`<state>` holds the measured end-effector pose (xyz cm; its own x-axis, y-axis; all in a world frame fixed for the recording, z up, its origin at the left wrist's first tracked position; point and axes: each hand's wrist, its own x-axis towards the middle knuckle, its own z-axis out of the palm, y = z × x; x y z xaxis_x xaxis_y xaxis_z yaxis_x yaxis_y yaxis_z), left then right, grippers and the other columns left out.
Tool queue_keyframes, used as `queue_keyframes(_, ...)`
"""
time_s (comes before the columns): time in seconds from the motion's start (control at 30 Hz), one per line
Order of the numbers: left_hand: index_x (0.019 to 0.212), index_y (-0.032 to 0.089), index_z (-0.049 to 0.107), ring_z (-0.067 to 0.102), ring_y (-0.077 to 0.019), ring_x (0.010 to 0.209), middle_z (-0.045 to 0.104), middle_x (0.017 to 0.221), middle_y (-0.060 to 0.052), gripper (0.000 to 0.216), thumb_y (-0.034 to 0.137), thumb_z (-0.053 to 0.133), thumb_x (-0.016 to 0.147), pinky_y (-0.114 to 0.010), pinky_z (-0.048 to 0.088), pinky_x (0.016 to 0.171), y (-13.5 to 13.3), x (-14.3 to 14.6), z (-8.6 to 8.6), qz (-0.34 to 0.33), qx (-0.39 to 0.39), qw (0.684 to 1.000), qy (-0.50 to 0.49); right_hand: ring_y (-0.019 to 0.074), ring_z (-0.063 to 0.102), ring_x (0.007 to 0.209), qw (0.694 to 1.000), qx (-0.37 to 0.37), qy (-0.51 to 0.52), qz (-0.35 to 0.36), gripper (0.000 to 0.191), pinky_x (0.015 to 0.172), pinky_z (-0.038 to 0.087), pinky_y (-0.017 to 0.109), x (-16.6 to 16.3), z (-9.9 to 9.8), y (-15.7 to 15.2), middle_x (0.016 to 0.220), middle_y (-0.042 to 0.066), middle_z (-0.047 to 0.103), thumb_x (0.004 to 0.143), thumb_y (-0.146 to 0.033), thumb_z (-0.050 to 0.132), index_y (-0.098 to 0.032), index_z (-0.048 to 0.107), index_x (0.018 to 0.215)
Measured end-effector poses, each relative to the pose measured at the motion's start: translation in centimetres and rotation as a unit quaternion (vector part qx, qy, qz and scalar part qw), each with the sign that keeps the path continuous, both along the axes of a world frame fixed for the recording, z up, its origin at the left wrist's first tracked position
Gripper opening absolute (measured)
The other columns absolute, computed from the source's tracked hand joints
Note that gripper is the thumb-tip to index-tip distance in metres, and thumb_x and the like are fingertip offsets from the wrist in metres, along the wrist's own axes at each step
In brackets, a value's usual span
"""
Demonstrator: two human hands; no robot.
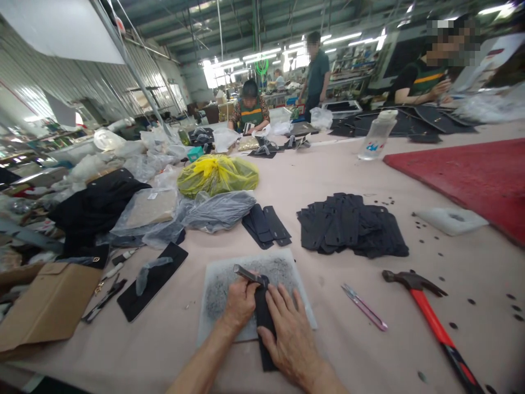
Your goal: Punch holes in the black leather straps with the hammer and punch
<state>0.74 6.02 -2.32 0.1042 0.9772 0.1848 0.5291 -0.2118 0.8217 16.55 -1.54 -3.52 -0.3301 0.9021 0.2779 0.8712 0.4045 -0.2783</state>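
Observation:
A black leather strip [262,312] lies on a scuffed white cutting pad [221,284] in front of me. My left hand [240,303] grips a small metal punch tool [248,273] whose tip rests at the strip's far end. Flat on the strip lies my right hand [289,331], pressing it down, fingers spread. A red-handled hammer [430,314] lies to the right of my hands, and a pink-handled cutter [364,307] lies between it and the pad.
A heap of black leather pieces [353,224] and a smaller stack [266,224] lie beyond the pad. Plastic bags [217,175], black cloth and a cardboard box [49,306] crowd the left. A red mat [463,175] lies right. Other people work at the far end.

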Motion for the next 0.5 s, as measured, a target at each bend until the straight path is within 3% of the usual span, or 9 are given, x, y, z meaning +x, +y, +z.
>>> queue_keyframes(0.5,0.097,0.021,0.070,0.068,-0.0232,0.099,0.074,0.102,-0.008,0.024,0.024,0.048,0.089,-0.035,0.052,0.092,0.3,0.5,0.3,0.009,-0.010,1.000,0.009,0.0364,0.032,0.138,0.994,0.039,0.068,-0.069,0.058,0.113,0.018,0.056,-2.2,-0.6,-0.2,0.147,0.013,0.043,0.085,-0.033,0.054,-0.009,0.049,0.137)
